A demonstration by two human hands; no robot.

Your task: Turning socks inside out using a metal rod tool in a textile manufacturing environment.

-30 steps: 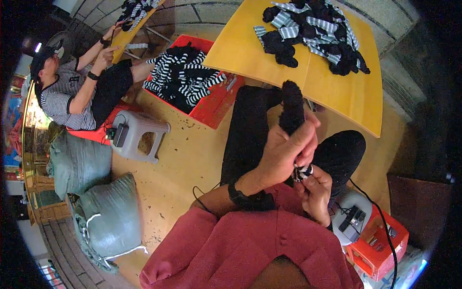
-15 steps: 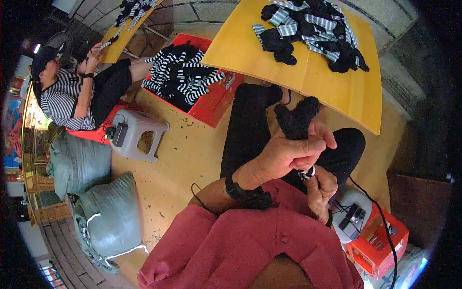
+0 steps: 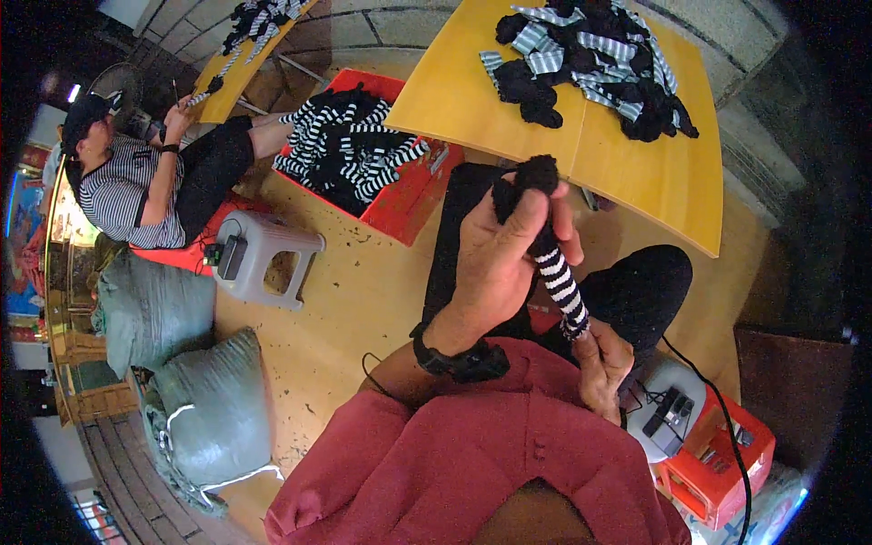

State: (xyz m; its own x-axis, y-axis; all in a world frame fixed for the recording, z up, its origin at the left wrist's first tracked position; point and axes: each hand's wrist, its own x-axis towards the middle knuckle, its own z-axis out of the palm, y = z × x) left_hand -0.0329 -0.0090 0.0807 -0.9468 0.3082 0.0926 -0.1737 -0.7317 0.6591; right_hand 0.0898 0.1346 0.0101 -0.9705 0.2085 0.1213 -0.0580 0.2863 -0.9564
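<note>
Over my lap I hold a knitted tube (image 3: 560, 283), black-and-white striped along its lower length, with a fuzzy black end. My left hand (image 3: 495, 254) is closed round the black upper part, the thumb pressed against it. Lower down and to the right, my right hand (image 3: 603, 365) pinches the striped end. The striped stretch runs fairly straight between the two hands. What lies inside the tube, if anything, is hidden. Ahead, a heap of black and grey-striped knitted pieces (image 3: 590, 64) lies on the yellow table (image 3: 454, 100).
A red crate (image 3: 404, 213) full of striped knits stands left of the table. Further left, a seated person (image 3: 136, 195) handles a striped piece, near a grey stool (image 3: 263, 259). Stuffed sacks (image 3: 209, 409) lie at left. A black cable passes another red crate (image 3: 727, 472) at lower right.
My left hand has moved up and left from beside my right hand, turning as it went. The striped stretch now shows between them. My right hand has hardly moved.
</note>
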